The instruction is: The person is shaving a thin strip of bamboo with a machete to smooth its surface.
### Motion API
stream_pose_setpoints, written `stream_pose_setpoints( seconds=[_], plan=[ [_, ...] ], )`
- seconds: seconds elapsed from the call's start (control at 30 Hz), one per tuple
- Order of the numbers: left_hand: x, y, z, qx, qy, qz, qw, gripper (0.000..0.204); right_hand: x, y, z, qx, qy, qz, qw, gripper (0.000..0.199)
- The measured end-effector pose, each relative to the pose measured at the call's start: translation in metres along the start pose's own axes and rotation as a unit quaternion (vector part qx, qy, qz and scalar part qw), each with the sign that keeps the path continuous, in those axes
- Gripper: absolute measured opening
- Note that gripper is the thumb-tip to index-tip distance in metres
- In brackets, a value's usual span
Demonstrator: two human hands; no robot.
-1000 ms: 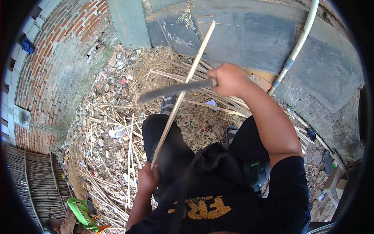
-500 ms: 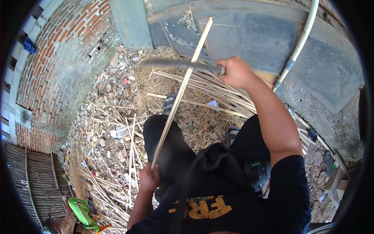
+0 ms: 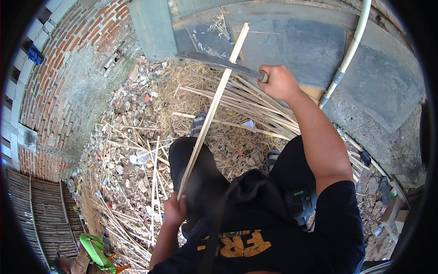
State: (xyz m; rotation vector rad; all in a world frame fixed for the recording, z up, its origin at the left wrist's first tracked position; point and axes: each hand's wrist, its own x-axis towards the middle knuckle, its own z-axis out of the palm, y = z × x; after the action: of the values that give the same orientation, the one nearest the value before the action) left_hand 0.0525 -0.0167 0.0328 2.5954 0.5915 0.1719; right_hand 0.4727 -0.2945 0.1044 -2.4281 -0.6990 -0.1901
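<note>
My left hand (image 3: 174, 208) is closed around the near end of a long pale bamboo strip (image 3: 206, 125), which slants up and away to the right across my left thigh. My right hand (image 3: 279, 83) grips the short handle of a machete (image 3: 210, 60). Its dark blade points left and crosses the strip near the strip's far end. A raised splinter shows on the strip just beyond the blade. Both knees are bent, with a sandalled foot (image 3: 198, 123) beneath the strip.
A pile of split bamboo strips (image 3: 255, 107) lies ahead to the right, beside dry shavings (image 3: 175, 86). More strips (image 3: 155, 187) litter the rubble at left. Brick wall (image 3: 68, 91), grey panels (image 3: 296, 41) and a white pipe (image 3: 351, 52) border the space. Another person (image 3: 93, 253) is at the lower left.
The machete blade has tilted, its tip rising away and its handle end moving slightly nearer. A splinter now stands up on the strip beside the blade. My left hand has barely moved.
</note>
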Motion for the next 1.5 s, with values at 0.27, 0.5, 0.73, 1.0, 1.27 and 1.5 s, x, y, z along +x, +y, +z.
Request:
stream_pose_setpoints(
  seconds=[0.27, 0.5, 0.73, 1.0, 1.27, 1.5],
  plan=[
    [-0.001, 0.011, -0.003, 0.002, 0.005, -0.014, 1.0, 0.016, -0.021, -0.037, -0.012, -0.081, -0.104, -0.137, 0.982, 0.026],
    [-0.022, 0.003, -0.022, 0.032, 0.03, -0.026, 0.999, 0.016, 0.0, 0.014, -0.016, 0.032, -0.008, -0.007, 0.999, 0.024],
    [-0.033, -0.007, -0.003, 0.045, -0.004, -0.041, 0.998, 0.02, -0.012, 0.001, -0.019, -0.009, -0.048, -0.019, 0.999, 0.026],
    [-0.034, -0.02, 0.001, 0.039, -0.004, -0.053, 0.998, 0.019, -0.02, -0.032, -0.018, -0.076, -0.121, -0.154, 0.978, 0.02],
    [-0.028, -0.02, 0.005, 0.04, 0.021, -0.01, 0.999, 0.015, -0.001, 0.009, -0.02, 0.025, -0.018, 0.026, 0.999, 0.029],
    [-0.033, -0.01, -0.007, -0.012, 0.011, -0.021, 1.0, 0.018, -0.027, -0.026, -0.024, -0.053, -0.092, -0.132, 0.985, 0.032]
  ],
)
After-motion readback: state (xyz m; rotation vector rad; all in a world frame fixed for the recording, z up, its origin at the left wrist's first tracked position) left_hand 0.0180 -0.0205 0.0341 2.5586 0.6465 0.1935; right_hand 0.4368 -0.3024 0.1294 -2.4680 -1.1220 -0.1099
